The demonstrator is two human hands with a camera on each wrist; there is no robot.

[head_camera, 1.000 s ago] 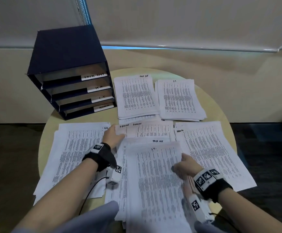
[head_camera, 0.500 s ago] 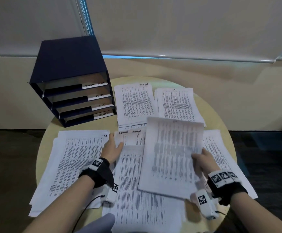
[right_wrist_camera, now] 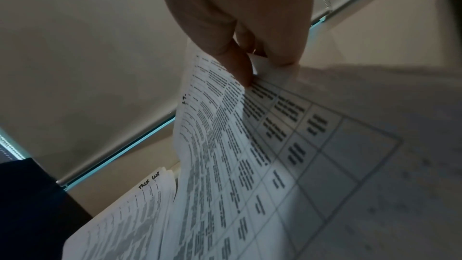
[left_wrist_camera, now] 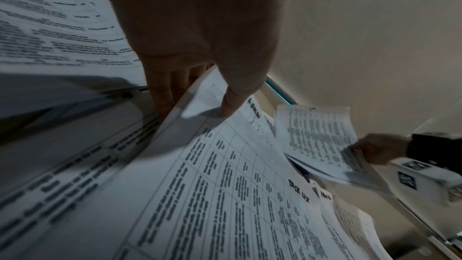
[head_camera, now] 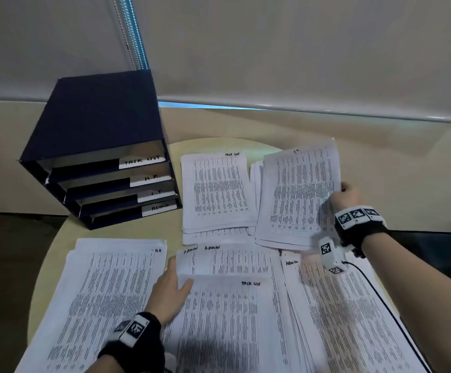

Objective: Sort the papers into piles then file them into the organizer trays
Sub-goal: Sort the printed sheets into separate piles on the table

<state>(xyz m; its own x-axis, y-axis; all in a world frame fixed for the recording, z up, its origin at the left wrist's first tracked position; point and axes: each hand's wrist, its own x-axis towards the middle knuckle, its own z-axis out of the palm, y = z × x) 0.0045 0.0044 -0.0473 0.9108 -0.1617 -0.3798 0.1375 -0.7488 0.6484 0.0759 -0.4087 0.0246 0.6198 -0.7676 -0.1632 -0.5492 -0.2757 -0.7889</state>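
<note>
White printed sheets cover most of the round table (head_camera: pixel 149 232) in front of you, and your right hand (head_camera: pixel 346 196) pinches one of them, the sheet marked I.T. (head_camera: pixel 297 197), by its right edge, thumb on top and fingers under, as the right wrist view shows; the sheet is raised and tilted over the far right pile (head_camera: pixel 255 184), just beside the pile headed TASK LIST (head_camera: pixel 215 192). Your left hand (head_camera: pixel 170 294) lies on the near stack, thumb (left_wrist_camera: pixel 233 94) pressed on the top corner of a sheet headed TASK LIST (head_camera: pixel 227 324) with the fingers (left_wrist_camera: pixel 162 94) tucked under that corner, so the hand nips the paper rather than resting flat. To its left is the A.R. pile (head_camera: pixel 106 292), behind it sheets marked ADMIN (head_camera: pixel 229 258). The dark blue organizer (head_camera: pixel 97 146) stands at the far left of the table, its four trays labelled TASK LIST, A.R., I.T. and ADMIN from top to bottom
</note>
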